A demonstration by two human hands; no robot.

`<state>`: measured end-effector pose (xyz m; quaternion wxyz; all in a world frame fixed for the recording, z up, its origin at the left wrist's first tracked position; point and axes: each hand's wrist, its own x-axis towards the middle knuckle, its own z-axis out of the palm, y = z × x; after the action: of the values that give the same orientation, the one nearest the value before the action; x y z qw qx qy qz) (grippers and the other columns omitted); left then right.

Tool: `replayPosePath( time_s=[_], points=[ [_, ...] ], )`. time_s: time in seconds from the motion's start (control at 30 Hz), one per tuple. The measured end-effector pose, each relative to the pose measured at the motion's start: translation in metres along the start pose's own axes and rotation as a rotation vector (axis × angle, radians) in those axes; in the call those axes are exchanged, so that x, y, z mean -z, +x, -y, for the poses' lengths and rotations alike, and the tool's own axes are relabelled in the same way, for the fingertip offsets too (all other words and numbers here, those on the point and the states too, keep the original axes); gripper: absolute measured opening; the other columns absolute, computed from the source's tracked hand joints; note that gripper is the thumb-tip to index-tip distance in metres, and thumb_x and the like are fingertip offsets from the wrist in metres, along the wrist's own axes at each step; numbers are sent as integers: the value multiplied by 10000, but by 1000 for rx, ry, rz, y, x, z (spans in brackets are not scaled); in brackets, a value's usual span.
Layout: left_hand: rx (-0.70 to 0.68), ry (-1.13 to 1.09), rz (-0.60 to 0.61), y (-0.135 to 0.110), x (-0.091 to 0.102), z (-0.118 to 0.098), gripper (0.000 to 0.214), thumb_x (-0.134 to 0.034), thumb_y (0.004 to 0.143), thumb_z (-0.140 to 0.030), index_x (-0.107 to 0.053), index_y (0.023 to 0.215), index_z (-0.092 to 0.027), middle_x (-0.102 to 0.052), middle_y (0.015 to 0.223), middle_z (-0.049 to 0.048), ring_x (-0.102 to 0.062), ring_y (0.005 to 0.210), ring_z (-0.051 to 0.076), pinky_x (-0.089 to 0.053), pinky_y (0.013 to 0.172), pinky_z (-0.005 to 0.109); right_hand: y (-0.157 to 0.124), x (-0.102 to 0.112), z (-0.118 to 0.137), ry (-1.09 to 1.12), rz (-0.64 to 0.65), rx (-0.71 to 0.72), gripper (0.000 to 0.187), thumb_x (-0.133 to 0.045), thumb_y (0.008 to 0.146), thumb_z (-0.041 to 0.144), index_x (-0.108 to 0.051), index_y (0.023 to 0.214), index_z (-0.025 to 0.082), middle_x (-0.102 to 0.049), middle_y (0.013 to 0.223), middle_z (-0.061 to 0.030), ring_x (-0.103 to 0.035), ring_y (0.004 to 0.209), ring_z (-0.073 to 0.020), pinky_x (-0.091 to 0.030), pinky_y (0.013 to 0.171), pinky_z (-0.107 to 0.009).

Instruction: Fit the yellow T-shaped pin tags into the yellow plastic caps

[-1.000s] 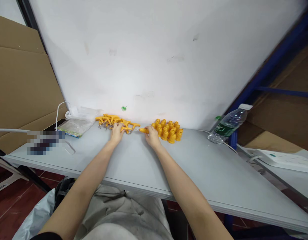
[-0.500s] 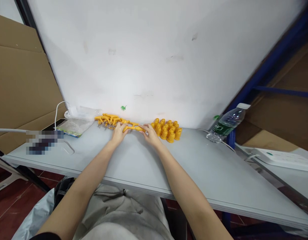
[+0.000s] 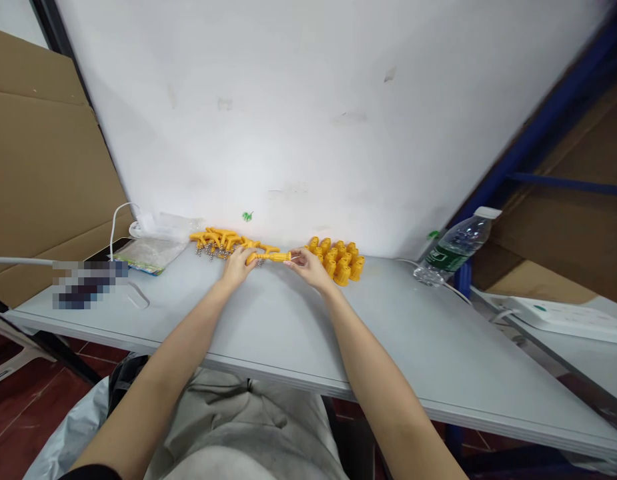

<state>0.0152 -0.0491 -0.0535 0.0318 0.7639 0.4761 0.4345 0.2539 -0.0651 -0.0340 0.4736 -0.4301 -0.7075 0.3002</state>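
My left hand [image 3: 239, 265] is closed around one end of a yellow ridged handle [image 3: 279, 257], which looks like a small screwdriver handle and lies level above the table. At its right end, my right hand [image 3: 308, 267] pinches a thin, shiny piece, too small to make out fully. Behind and left of my left hand is a pile of yellow branched pieces [image 3: 215, 237] with small silvery metal parts hanging beneath. Several yellow ribbed caps [image 3: 342, 273] stand grouped just right of my right hand, which hides some of them.
A plastic water bottle [image 3: 451, 253] leans at the right of the grey table [image 3: 413, 347], by a blue frame. To the left lie a clear plastic bag [image 3: 153, 253], a small white object [image 3: 137, 295] and a cable. A white wall [image 3: 298, 133] rises behind.
My right hand has shifted slightly right along the yellow handle, off its body to its end, uncovering more of it. My left hand has stayed in place.
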Motion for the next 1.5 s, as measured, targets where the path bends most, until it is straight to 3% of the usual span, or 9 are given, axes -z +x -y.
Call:
replayPosePath(
  time_s=[0.17, 0.3, 0.4, 0.5, 0.6, 0.73, 1.13, 1.5],
  points=[
    [-52, 0, -2, -1, 3, -7, 275, -650, 828, -225, -692, 1099, -227, -609, 948, 40, -598, 792, 145, -501, 766, 255, -5, 0, 10, 7, 17, -103, 565, -550, 741, 773, -557, 693, 210, -617, 650, -33, -592, 568, -176, -518, 691, -365],
    [-46, -11, -13, -2, 2, -14, 275, -662, 820, -213, -687, 1093, -222, -599, 946, 39, -596, 785, 146, -501, 769, 261, -7, -5, 16, -62, -44, -218, 656, -368, 800, 829, -460, 530, 238, -496, 481, -17, -491, 446, -160, -491, 605, -360],
    [-13, -23, -19, -1, 1, -17, 278, -672, 808, -197, -687, 1085, -226, -598, 945, 40, -598, 797, 155, -502, 769, 270, -6, -9, 16, -59, -103, -259, 653, -356, 796, 836, -498, 561, 244, -460, 453, -17, -507, 444, -183, -484, 564, -361],
    [16, -32, -28, 0, 1, -17, 288, -686, 788, -175, -691, 1070, -235, -607, 951, 39, -603, 825, 165, -505, 779, 278, -4, -9, 14, -40, -91, -293, 664, -336, 834, 803, -611, 696, 215, -559, 539, -48, -574, 497, -205, -498, 592, -370],
    [30, -37, -47, 2, 0, -15, 291, -693, 775, -159, -695, 1056, -235, -617, 953, 38, -606, 850, 168, -505, 804, 284, -4, -5, 11, 50, -35, -262, 589, -449, 855, 720, -673, 946, 183, -692, 802, -81, -641, 578, -187, -519, 629, -347],
    [27, -38, -46, 3, -1, -11, 294, -714, 756, -162, -690, 1040, -234, -621, 972, 41, -606, 895, 184, -505, 827, 304, -7, -1, 7, 208, 43, -193, 568, -674, 783, 558, -610, 1230, 214, -692, 1072, -77, -698, 747, -175, -527, 647, -288],
    [15, -58, -59, 0, -4, -7, 278, -771, 721, -182, -669, 975, -229, -595, 930, 21, -592, 893, 180, -494, 811, 296, -7, -5, 7, 213, 29, -224, 556, -685, 751, 562, -652, 1133, 159, -729, 984, -96, -667, 678, -155, -498, 629, -283],
    [-23, -24, -138, 0, -9, -1, 274, -791, 689, -159, -658, 920, -222, -605, 898, 13, -607, 853, 171, -512, 798, 299, -5, -15, 9, 257, -19, -241, 546, -709, 674, 659, -675, 901, 164, -702, 743, -35, -600, 536, -116, -431, 517, -240]
  ],
)
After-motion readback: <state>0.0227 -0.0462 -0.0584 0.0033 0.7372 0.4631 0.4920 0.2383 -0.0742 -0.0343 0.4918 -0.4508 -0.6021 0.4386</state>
